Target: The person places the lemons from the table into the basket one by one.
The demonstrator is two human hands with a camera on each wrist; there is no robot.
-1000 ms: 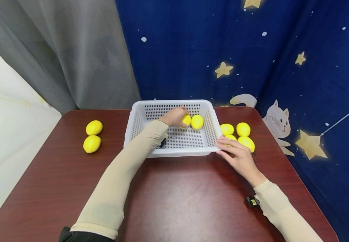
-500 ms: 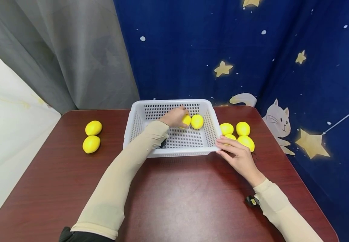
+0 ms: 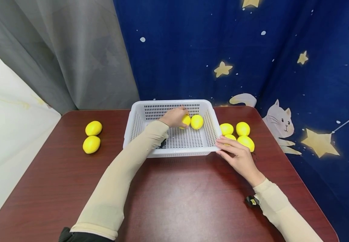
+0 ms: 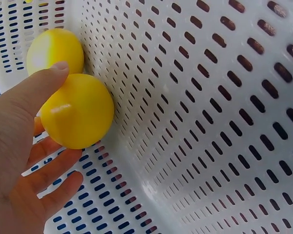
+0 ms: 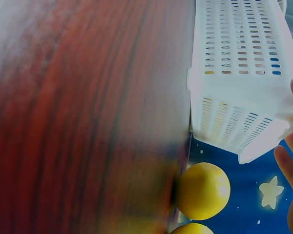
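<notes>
A white perforated plastic basket stands at the back middle of the table, two lemons in it. My left hand reaches inside and grips one lemon, thumb over its top and fingers below. Right beside that one sits the other lemon, close to the basket's wall in the left wrist view. At the basket's near right corner, my right hand holds the rim between thumb and fingers. Its fingers partly cover a lemon on the table behind them.
Several lemons lie grouped on the table just right of the basket. Two more lemons lie at the left, one behind the other. Curtains hang behind the table's back edge.
</notes>
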